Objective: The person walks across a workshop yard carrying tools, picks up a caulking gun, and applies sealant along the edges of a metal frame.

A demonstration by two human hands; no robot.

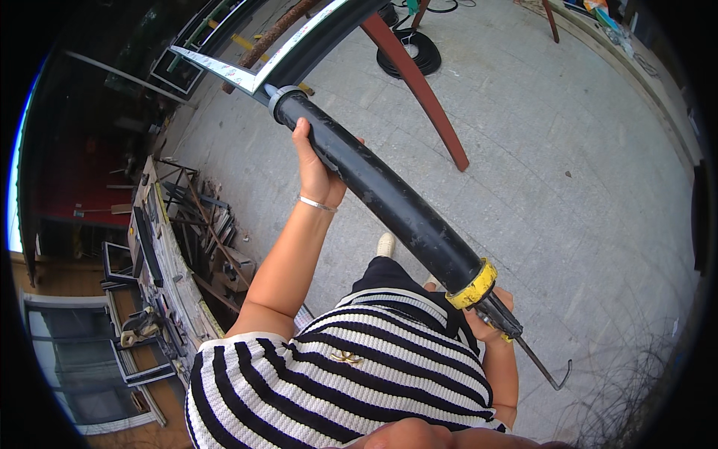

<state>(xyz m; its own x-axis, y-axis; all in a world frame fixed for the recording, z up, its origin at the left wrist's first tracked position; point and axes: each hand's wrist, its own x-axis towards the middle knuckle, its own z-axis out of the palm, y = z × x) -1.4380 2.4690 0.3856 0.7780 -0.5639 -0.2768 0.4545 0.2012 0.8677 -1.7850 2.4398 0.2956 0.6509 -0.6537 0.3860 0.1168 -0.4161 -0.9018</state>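
A long black caulking gun (389,194) slants across the middle, from upper left to lower right. My left hand (320,173) is closed around its barrel near the front, with the thumb along the upper side. At the rear end, by the yellow ring (474,284), my right hand (491,323) grips the handle, partly hidden behind the gun. A bent metal rod (542,367) sticks out at the back. The grey front cap (286,97) is close to the corner of a frame (250,78) with a white face and dark sides; whether the tip touches it I cannot tell.
A reddish-brown metal leg (422,97) slopes down under the frame. Behind it a coil of black hose (420,54) lies on the grey paved floor (583,209). At left stands a cluttered workbench (168,254), with metal scraps (206,213) beside it.
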